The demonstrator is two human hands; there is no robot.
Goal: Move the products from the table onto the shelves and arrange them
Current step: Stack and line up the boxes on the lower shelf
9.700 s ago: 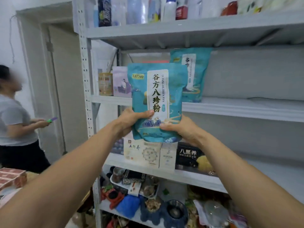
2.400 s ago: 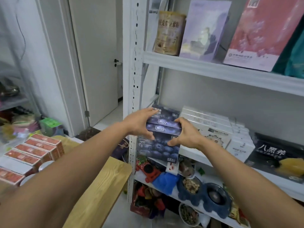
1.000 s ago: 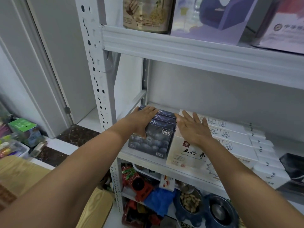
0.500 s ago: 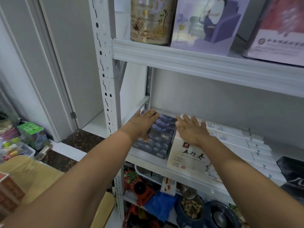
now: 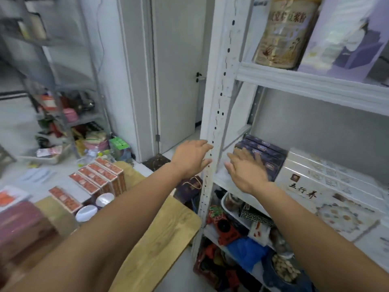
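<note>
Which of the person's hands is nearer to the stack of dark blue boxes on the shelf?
Right. The right hand is inside the shelf bay, its fingers at the dark blue boxes' front left edge; the left hand is farther left, in front of the shelf's upright post.

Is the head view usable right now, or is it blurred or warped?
Head view: motion blur smears the grey wire rack and dark red box at left; the white printed box is readable; the white perforated upright bows from wide-angle distortion; lighting soft, no harsh glare.
</note>
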